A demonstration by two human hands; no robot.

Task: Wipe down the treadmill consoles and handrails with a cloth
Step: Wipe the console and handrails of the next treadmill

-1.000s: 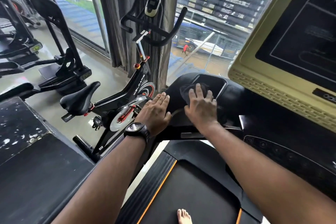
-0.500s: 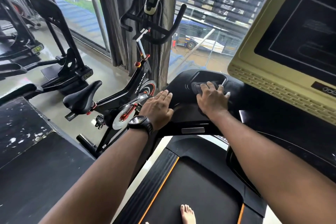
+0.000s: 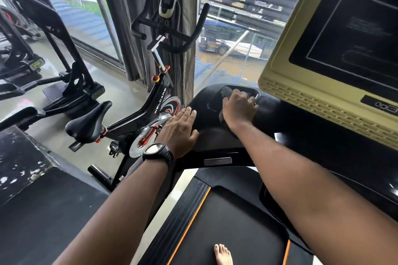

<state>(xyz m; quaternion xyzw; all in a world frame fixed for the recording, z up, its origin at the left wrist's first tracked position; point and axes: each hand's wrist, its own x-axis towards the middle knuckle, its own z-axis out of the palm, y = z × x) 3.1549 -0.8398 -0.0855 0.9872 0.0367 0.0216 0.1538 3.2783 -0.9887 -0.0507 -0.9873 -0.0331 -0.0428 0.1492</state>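
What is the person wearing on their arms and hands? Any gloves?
No gloves. The left hand and right hand are bare, and no sleeves show on either forearm. The left wrist carries a chunky black watch with a round dark face and a black strap.

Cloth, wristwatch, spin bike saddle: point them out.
cloth [image 3: 226,92], head view, grey fold at its far end
wristwatch [image 3: 155,150], head view, dial face
spin bike saddle [image 3: 86,122], head view, seat top
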